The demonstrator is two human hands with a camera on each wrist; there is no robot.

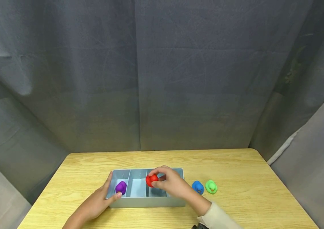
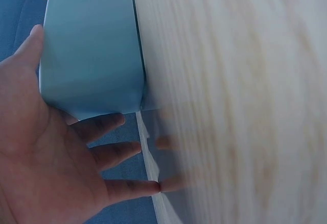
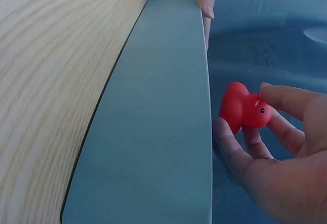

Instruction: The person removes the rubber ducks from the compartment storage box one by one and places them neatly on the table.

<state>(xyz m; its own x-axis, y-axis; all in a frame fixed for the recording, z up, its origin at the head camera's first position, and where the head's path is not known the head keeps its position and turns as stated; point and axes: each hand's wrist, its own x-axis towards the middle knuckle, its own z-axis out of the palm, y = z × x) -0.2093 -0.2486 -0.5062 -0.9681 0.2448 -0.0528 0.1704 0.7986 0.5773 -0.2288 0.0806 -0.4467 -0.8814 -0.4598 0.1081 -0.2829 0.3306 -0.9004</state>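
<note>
A light blue-grey divided box (image 1: 147,202) sits on the table. My left hand (image 1: 97,199) rests against its left end, thumb over the front rim; in the left wrist view its fingers are straight and spread beside the box wall. A purple rubber duck (image 1: 121,187) lies in the leftmost compartment. Between thumb and fingertips my right hand (image 1: 172,185) pinches a red rubber duck (image 1: 151,180) above a compartment right of the middle. The right wrist view has the red duck (image 3: 239,107) just above the box's rim, its eye visible. Part of the box's right side is hidden by the right hand.
To the right of the box, a blue rubber duck (image 1: 198,187) and a green rubber duck (image 1: 211,186) stand close together on the wooden table (image 1: 245,190). Grey curtains (image 1: 179,95) hang behind and on both sides.
</note>
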